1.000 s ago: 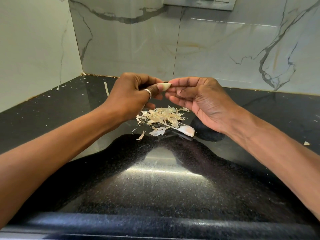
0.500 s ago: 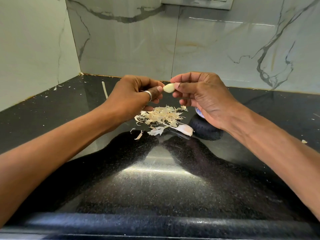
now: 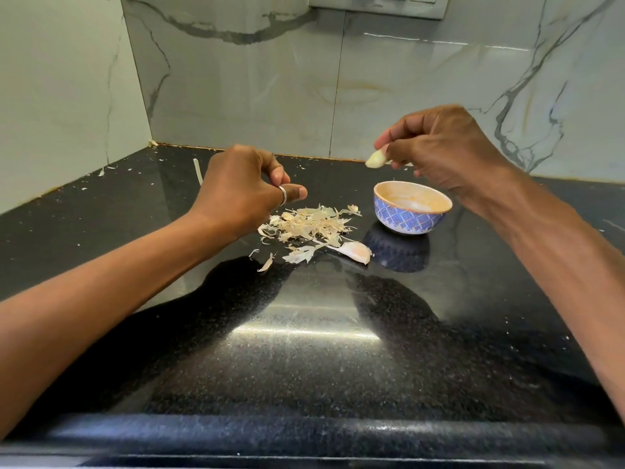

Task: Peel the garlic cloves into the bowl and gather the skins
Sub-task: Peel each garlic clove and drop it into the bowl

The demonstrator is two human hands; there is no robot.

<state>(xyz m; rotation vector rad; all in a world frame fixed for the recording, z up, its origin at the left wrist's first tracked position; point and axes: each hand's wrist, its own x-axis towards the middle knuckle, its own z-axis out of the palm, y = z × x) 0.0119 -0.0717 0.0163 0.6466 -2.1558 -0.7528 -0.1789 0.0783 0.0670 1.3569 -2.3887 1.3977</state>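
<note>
On a black speckled worktop (image 3: 304, 333) below marble wall tiles: peeled garlic clove (image 3: 376, 159) pinched at one end by the right hand (image 3: 449, 147), above the far rim of the blue patterned bowl (image 3: 412, 220), long axis sloping, free end down-left. Light, firm, probably slick once bare; best pinched across the middle. Left hand (image 3: 243, 187) curled over the skin pile (image 3: 311, 225), contents hidden. Unpeeled clove (image 3: 355, 252) at the pile's near edge, tapering left.

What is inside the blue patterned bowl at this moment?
Inside the bowl, on its tan bottom, lie a few pale pieces, probably peeled garlic cloves; their number is unclear. The near wall hides the front of the bottom.
</note>
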